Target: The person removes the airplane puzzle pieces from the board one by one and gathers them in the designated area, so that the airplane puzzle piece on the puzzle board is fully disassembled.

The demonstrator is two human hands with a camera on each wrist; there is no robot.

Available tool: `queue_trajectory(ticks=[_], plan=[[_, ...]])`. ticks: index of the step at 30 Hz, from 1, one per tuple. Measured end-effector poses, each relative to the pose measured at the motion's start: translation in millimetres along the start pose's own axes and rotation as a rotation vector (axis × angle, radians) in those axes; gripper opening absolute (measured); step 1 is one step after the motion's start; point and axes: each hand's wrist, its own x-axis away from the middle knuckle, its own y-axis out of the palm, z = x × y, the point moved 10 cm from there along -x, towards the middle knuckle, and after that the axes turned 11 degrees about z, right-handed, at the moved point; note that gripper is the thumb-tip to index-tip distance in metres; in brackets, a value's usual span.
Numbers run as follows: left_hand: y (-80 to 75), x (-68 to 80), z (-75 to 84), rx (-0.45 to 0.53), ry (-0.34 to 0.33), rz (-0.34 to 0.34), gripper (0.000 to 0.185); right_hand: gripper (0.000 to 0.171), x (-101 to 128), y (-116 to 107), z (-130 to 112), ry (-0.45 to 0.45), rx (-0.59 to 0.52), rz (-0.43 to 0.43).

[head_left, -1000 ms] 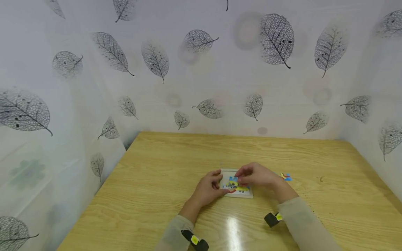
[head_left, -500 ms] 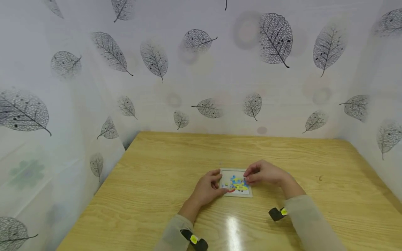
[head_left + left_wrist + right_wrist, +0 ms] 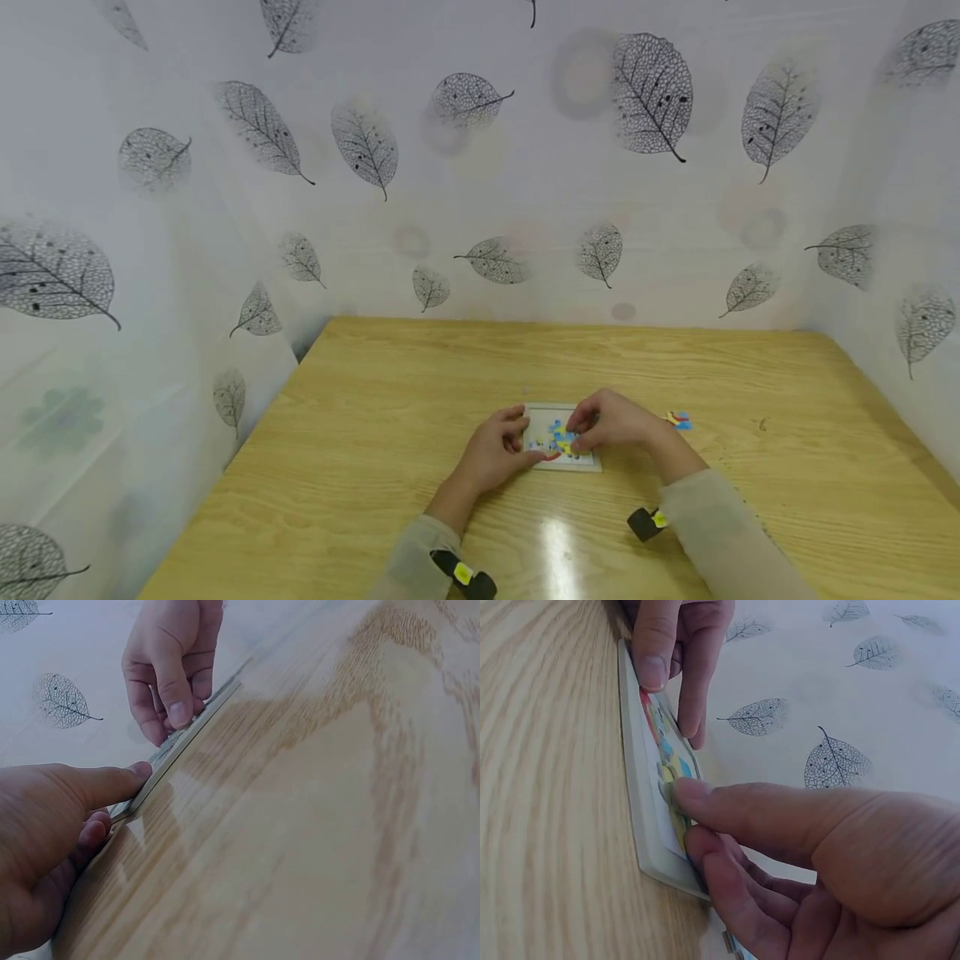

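A small jigsaw tray (image 3: 587, 468) with a pale rim lies flat on the table. Inside it, partly assembled blue, yellow and red puzzle pieces (image 3: 559, 445) cover the lower area. My left hand (image 3: 491, 450) grips the tray's left side, with the thumb on its lower left corner and the fingers along the edge. Over the right half, my right hand (image 3: 618, 427) pinches a puzzle piece (image 3: 669, 777) between thumb and forefinger, low against the picture. Only an edge of that piece shows; the fingers hide the rest.
Just right of the right hand, loose puzzle pieces (image 3: 680, 421) lie on the wooden table (image 3: 360, 433), partly hidden by the wrist. Leaf-patterned white curtains (image 3: 495, 200) close off the back and sides. A black wrist camera (image 3: 642, 525) hangs under the right sleeve.
My right hand moved right to the tray's right edge, then back left and down over the puzzle. A blue-and-yellow piece seen raised earlier now lies in the tray. The left hand stayed put.
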Motion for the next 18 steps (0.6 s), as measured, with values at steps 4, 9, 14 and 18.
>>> queue_trajectory(ticks=[4,9,14,18], plan=[[0.2,0.2,-0.1,0.007,-0.004,-0.002,0.061,0.017,2.8,-0.4,-2.3,0.01,-0.033,-0.021],[1.0,0.6,-1.8,0.009,-0.011,-0.002,0.063,0.016,8.5,-2.9,3.6,0.069,-0.161,-0.073],[1.6,0.7,-3.0,0.018,-0.016,0.001,0.062,0.018,13.1,-13.2,12.3,0.098,-0.202,-0.093],[1.4,0.7,-2.5,0.017,-0.015,-0.003,0.06,0.021,17.2,-26.4,20.5,0.129,-0.233,-0.081]])
